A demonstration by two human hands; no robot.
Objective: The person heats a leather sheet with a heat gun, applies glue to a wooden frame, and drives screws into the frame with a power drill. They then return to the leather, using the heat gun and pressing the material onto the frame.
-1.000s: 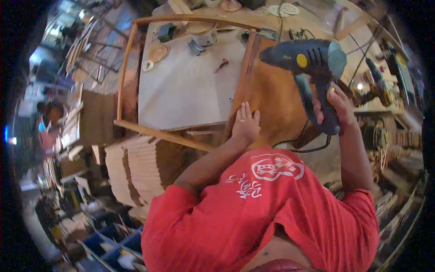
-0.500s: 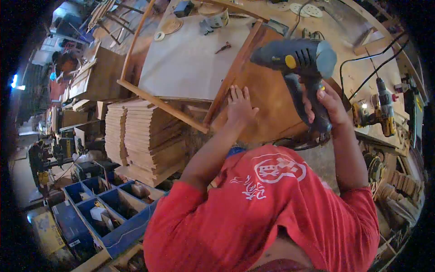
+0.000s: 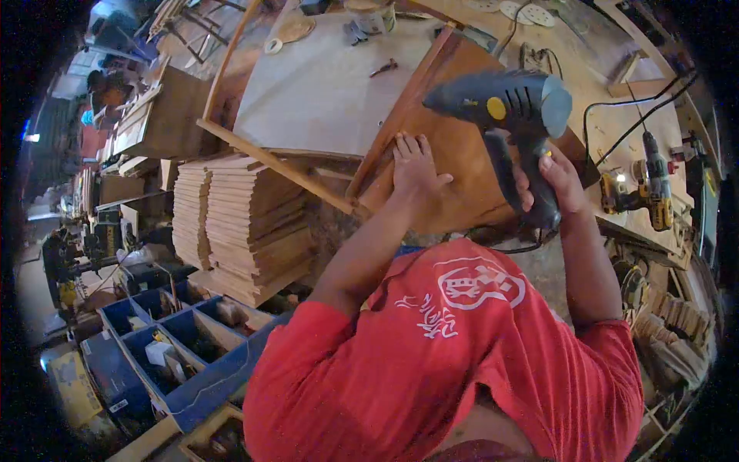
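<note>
My right hand (image 3: 563, 183) is wrapped around the grip of a dark blue heat gun (image 3: 477, 96) with a yellow button and a grey rear cap. Its nozzle points left, above a brown wooden panel (image 3: 469, 165) with a raised edge strip. On that panel, near the strip, my left hand (image 3: 416, 171) lies flat with its fingers spread. The heat gun covers part of the panel's right side.
A yellow-black cordless drill (image 3: 657, 181) stands on the workbench at the right, near black cables (image 3: 647, 112). Pliers (image 3: 383, 68) lie on a pale board (image 3: 323, 85). Stacked wooden boards (image 3: 239, 223) and a blue compartment box (image 3: 223, 377) are at the left.
The panel has shifted slightly right and looks more tilted, with my left hand still flat on it. The heat gun stays in my right hand, at nearly the same place.
</note>
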